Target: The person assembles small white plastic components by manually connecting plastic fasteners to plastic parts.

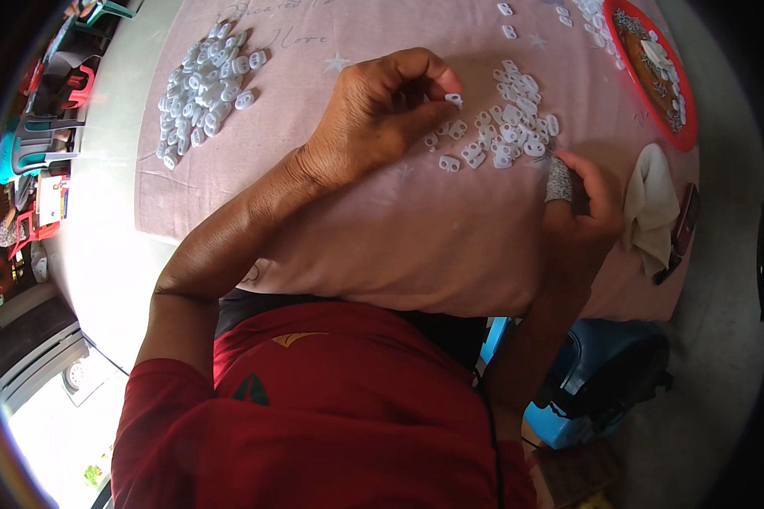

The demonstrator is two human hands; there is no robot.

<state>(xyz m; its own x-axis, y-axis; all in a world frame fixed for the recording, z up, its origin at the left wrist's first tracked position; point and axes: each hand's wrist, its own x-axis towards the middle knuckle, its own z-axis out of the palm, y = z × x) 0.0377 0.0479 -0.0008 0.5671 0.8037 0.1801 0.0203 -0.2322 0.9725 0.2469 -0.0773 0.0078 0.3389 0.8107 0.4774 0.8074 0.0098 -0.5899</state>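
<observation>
Between the thumb and forefinger of my left hand point(382, 114) I pinch a small white plastic piece point(454, 99) with holes in it. It is held just left of a loose pile of similar white pieces point(509, 127) on the pink cloth. At the pile's near right edge is my right hand point(590, 199), its thumb wrapped in a grey speckled covering point(558, 182). The thumb and forefinger of that hand come together near the cloth; whatever they hold is too small to make out.
A larger heap of white pieces point(204, 89) lies at the far left of the pink-covered table point(382, 237). At the far right, a red tray point(688, 136) holds small metal bits and white pieces. A beige cloth point(651, 204) lies beside my right hand. A blue chair point(560, 424) stands below.
</observation>
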